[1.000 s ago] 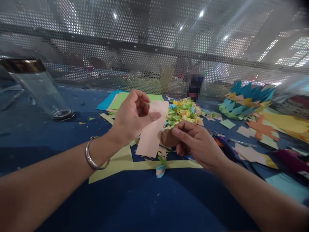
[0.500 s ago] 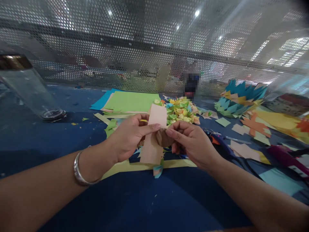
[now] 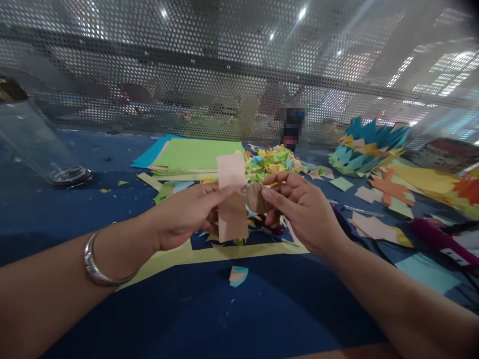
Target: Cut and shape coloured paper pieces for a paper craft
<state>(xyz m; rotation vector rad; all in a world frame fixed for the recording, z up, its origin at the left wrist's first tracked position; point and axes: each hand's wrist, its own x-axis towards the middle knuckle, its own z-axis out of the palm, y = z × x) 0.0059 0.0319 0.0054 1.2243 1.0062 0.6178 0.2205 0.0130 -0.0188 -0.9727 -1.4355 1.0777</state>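
My left hand (image 3: 183, 214) is closed on a pale pink paper strip (image 3: 231, 172) held upright, its thumb across the front and the fingers mostly hidden behind. My right hand (image 3: 303, 207) pinches a rounded tan piece (image 3: 256, 198) between thumb and forefinger. This piece meets the strip's right edge; whether the two are joined I cannot tell. Below them lies a pale yellow paper strip (image 3: 175, 257) across the table. A small blue-and-pink paper scrap (image 3: 238, 275) lies nearer to me.
A glass bottle (image 3: 45, 144) stands at left. Behind my hands are stacked coloured sheets (image 3: 202, 154) and a heap of small folded papers (image 3: 275, 162). At right are a layered blue-and-yellow paper piece (image 3: 368, 147), loose cut-outs, and a purple tool (image 3: 436, 239) with a cord.
The pink strip has shifted left and stands straighter. The tan piece has come out from in front of it to its right side. The blue-and-pink scrap now shows apart from the strip.
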